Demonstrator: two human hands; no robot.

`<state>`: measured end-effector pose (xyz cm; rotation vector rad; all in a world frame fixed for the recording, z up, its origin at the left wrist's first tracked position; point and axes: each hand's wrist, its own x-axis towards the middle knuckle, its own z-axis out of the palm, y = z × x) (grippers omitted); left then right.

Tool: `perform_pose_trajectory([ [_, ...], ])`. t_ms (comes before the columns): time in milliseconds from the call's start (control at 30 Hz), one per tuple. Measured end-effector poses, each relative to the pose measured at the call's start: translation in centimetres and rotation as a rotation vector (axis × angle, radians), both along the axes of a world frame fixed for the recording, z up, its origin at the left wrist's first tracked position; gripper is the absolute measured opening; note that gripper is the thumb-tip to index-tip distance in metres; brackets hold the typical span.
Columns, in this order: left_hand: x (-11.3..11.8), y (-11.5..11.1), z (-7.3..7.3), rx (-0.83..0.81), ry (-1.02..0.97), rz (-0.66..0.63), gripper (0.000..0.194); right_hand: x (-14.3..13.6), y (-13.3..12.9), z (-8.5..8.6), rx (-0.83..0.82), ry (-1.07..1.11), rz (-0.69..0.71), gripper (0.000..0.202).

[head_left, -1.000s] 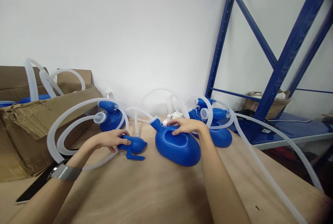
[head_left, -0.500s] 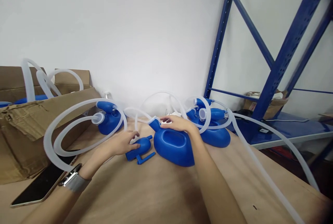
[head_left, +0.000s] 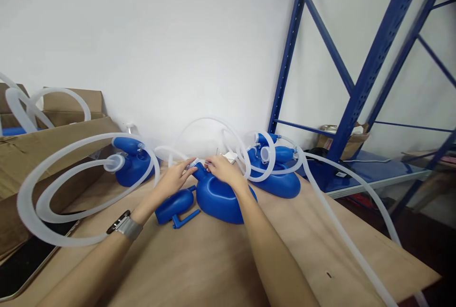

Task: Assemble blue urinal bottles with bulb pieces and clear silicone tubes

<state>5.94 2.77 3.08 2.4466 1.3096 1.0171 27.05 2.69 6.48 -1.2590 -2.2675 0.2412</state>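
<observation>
A large blue plastic bottle (head_left: pixel 220 198) lies on its side at the middle of the table, its neck pointing up and left. A white collar (head_left: pixel 194 162) surrounds the mouth, with a clear hose (head_left: pixel 166 149) beside and behind it. Around the collar, from the left, the fingers of my left hand (head_left: pixel 174 177) are closed. My right hand (head_left: pixel 225 171) grips the neck from the other side; its fingertips are partly hidden. Near my left wrist lie a blue rounded hollow piece (head_left: pixel 176 205) and a small L-shaped blue part (head_left: pixel 185 219), both untouched.
At left stand a blue bottle with coiled hose (head_left: pixel 132 169) and an open cardboard box (head_left: pixel 53 155); a phone (head_left: pixel 30 262) lies by it. More blue bottles (head_left: pixel 276 184) with looping hoses (head_left: pixel 344 235) sit at right. Blue shelving (head_left: pixel 359 93) rises beyond the table.
My left hand has left the blue rounded piece and come up to the bottle's neck. My right hand stays at the neck, fingers now closer in. The view has swung slightly right.
</observation>
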Motion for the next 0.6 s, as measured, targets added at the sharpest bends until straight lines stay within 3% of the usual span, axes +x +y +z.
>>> perform_pose_trajectory([
  [167, 0.3, -0.2, -0.7, 0.074, 0.011, 0.092, 0.051, 0.3, 0.4, -0.3, -0.03, 0.034, 0.012, 0.026],
  [400, 0.9, -0.2, -1.5, 0.108, -0.046, 0.189, 0.045, 0.2, 0.8, -0.4, -0.104, -0.016, 0.072, 0.049],
  [600, 0.7, -0.3, -1.1, 0.094, -0.081, 0.168, 0.045, -0.2, 0.8, -0.2, -0.134, -0.008, -0.01, 0.07],
])
